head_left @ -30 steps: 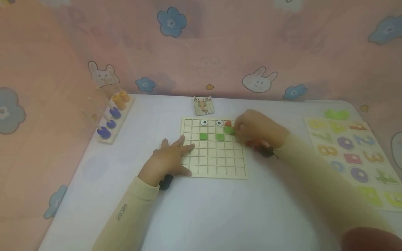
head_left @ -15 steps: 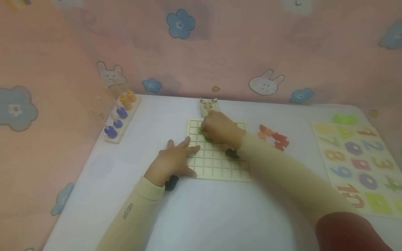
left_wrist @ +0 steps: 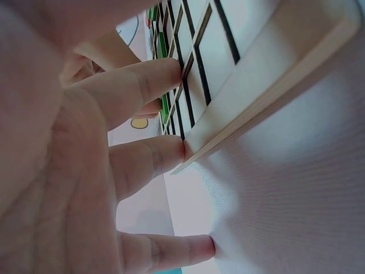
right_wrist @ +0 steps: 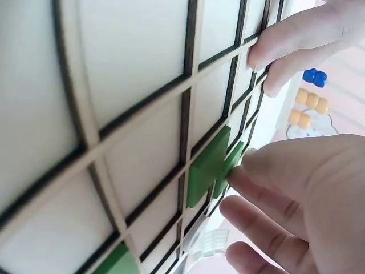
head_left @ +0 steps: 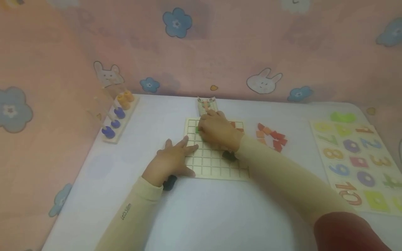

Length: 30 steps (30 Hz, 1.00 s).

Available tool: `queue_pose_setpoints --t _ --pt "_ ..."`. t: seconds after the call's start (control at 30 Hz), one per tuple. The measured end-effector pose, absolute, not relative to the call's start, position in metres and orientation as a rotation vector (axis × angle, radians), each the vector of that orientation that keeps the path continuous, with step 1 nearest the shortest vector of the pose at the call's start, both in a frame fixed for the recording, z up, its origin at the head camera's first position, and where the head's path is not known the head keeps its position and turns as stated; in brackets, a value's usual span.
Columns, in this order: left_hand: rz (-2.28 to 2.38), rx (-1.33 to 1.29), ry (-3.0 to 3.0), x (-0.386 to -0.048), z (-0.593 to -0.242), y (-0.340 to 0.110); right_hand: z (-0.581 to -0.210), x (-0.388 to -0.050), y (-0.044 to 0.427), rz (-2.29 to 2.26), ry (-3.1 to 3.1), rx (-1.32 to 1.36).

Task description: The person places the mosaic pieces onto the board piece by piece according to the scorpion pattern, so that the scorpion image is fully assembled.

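A pale wooden grid board (head_left: 216, 172) lies on the white table. My left hand (head_left: 169, 160) rests on its left edge, fingers spread, the fingertips (left_wrist: 168, 71) touching the rim and squares in the left wrist view. Over the upper left squares, my right hand (head_left: 220, 130) pinches a green square tile (right_wrist: 229, 168) between thumb and forefinger at the grid. Beside it, another green tile (right_wrist: 208, 168) sits in a square, and part of a third green tile (right_wrist: 118, 261) shows lower down. Red pieces (head_left: 233, 124) show at the board's upper right. The right hand hides much of the top rows.
Loose red and orange pieces (head_left: 277, 136) lie right of the board. Behind it leans a small picture card (head_left: 204, 104). A peg stand with blue and yellow beads (head_left: 116, 123) is at the left. A number puzzle board (head_left: 358, 161) and a green piece (head_left: 343, 117) are at the right.
My right hand has moved left from the board's upper right to its upper left, uncovering the loose red and orange pieces. The left hand stays on the board's edge.
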<state>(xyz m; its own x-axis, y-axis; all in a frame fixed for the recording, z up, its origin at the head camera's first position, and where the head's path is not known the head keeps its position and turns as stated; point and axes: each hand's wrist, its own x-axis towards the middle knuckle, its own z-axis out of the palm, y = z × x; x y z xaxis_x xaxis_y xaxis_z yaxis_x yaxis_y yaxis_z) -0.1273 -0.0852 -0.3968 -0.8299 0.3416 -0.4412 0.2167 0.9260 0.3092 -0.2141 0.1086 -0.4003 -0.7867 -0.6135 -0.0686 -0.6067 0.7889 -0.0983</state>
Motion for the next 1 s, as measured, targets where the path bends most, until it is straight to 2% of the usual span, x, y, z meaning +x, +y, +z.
queue_pose_setpoints --t 0.2,0.4,0.6,0.8,1.0 --pt "0.329 0.401 2.576 -0.127 -0.396 -0.084 -0.402 -0.216 0.123 -0.205 2.894 -0.873" --pt "0.356 0.374 2.569 -0.125 -0.396 -0.083 -0.400 -0.215 0.171 -0.324 2.964 -0.667" --pt "0.369 0.370 2.563 -0.126 -0.398 -0.084 -0.406 -0.207 0.232 0.157 2.926 -0.703" --pt "0.380 0.363 2.556 -0.125 -0.394 -0.084 -0.410 -0.198 0.269 -0.188 2.895 -0.320" --pt "0.399 0.366 2.555 -0.124 -0.391 -0.083 -0.404 -0.196 0.283 -0.119 2.879 -0.311"
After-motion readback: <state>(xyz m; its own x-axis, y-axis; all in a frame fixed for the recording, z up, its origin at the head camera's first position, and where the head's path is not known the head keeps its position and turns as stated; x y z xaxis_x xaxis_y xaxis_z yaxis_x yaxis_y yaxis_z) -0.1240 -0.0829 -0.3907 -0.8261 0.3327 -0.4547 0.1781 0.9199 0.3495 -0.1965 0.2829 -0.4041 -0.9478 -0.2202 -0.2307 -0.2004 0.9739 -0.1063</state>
